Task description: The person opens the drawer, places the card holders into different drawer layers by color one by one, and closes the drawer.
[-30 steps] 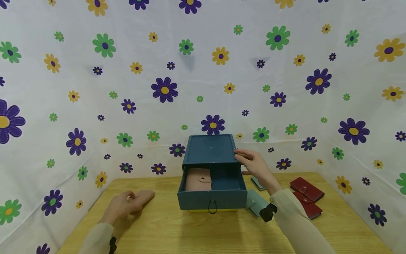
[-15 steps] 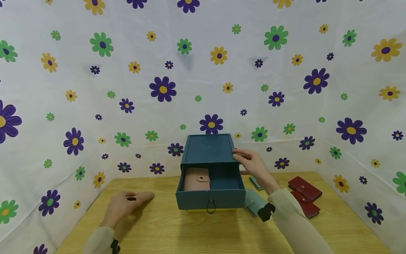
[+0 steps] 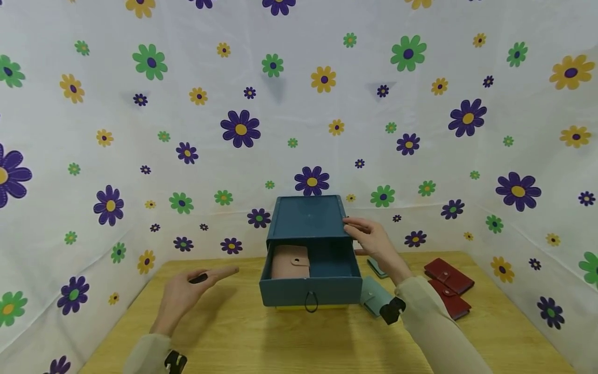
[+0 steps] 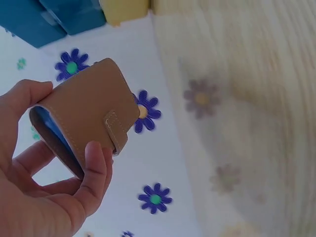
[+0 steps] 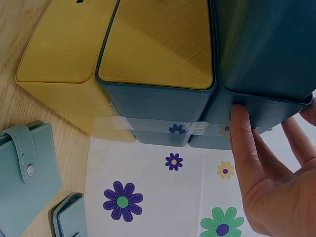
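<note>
My left hand (image 3: 183,293) holds a tan snap wallet (image 4: 94,98) above the left part of the table, thumb on one side and fingers on the other. From the head view only a thin edge of this wallet (image 3: 224,272) shows past the fingers. A dark blue drawer unit (image 3: 308,215) stands at the centre back. Its top drawer (image 3: 310,292) is pulled out, with a pink wallet (image 3: 289,262) in the left half. My right hand (image 3: 378,246) rests on the unit's upper right edge, its extended fingers (image 5: 242,133) against the side wall.
Two red wallets (image 3: 449,275) overlap on the right of the table. Pale green wallets (image 3: 376,296) lie beside the unit, partly hidden by the right arm. Beneath the pulled-out drawer are yellow-fronted drawers (image 5: 158,44). Flower-printed cloth (image 3: 308,114) stands behind.
My left hand has risen and shifted slightly right with the tan wallet, which has tilted until it shows edge-on. My right hand stays at the unit's edge; the drawer has not moved.
</note>
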Demonstrator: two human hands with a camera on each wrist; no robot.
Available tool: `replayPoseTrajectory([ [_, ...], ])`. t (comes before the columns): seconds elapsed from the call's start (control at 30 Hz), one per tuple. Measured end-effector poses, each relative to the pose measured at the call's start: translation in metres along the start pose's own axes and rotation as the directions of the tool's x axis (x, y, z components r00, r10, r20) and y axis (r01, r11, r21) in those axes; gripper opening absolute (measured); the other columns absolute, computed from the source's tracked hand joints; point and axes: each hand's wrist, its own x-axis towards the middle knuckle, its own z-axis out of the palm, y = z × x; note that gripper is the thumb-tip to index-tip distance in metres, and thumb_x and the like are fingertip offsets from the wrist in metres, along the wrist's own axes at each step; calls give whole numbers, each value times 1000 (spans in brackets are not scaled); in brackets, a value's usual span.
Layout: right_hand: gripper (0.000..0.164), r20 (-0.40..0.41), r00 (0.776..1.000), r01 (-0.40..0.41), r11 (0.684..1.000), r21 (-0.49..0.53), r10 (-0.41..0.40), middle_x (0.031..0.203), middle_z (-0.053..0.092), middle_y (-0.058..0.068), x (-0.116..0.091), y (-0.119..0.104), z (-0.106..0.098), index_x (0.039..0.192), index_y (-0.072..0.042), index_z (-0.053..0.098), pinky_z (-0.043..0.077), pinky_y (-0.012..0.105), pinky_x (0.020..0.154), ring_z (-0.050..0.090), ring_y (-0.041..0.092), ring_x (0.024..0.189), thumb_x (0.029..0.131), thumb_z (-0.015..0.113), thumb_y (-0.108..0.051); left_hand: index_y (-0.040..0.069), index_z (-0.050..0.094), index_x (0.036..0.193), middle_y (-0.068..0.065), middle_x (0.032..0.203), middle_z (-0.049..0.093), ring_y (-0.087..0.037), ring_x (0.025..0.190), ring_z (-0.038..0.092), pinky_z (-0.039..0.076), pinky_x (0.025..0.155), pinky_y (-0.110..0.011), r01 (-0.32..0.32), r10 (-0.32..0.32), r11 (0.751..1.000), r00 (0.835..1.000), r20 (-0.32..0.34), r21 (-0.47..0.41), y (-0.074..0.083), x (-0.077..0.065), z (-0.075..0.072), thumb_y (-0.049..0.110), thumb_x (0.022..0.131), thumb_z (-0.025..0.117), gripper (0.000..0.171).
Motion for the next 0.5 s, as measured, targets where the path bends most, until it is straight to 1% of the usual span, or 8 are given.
replayPoseTrajectory([
  [0.13, 46, 4, 1000, 4, 1000, 0, -4, 148, 47, 18, 1, -1, 0, 142, -14, 52, 51, 59, 94, 46, 41, 134, 101, 54, -34, 7, 61, 133, -26, 132, 59, -30, 99, 59, 45, 62, -25, -18, 18, 1000, 999, -40, -6, 18, -7, -1, 69, 84, 60, 80],
  [0.2, 46, 8, 1000, 4, 1000, 5, -4, 148, 47, 18, 1, 0, 0, 142, -14, 52, 51, 59, 94, 46, 41, 135, 101, 55, -34, 8, 62, 133, -26, 130, 61, -29, 96, 60, 45, 61, -25, -23, 22, 1000, 998, -57, -18, 28, -10, -3, 70, 84, 60, 79],
  [0.37, 46, 12, 1000, 8, 1000, 15, -8, 148, 47, 18, 1, 0, -1, 142, -13, 52, 49, 60, 95, 46, 41, 135, 101, 55, -34, 9, 63, 132, -24, 124, 65, -23, 80, 57, 44, 56, -26, -71, 66, 996, 993, -100, -48, 51, -18, -8, 68, 86, 59, 75],
  [0.43, 46, 11, 1000, 9, 1000, 14, -9, 148, 47, 18, 1, -1, -1, 142, -13, 52, 49, 61, 95, 46, 41, 135, 101, 55, -33, 10, 64, 131, -23, 123, 66, -23, 80, 59, 46, 56, -26, -99, 91, 993, 989, -119, -65, 59, -22, -11, 65, 87, 60, 71],
  [0.5, 46, 9, 1000, 9, 1000, 9, -9, 148, 47, 18, 1, -1, -1, 142, -13, 52, 50, 60, 94, 46, 41, 135, 101, 54, -33, 10, 65, 130, -22, 123, 66, -26, 85, 63, 50, 59, -27, -131, 119, 989, 982, -144, -76, 67, -26, -12, 62, 87, 61, 68],
])
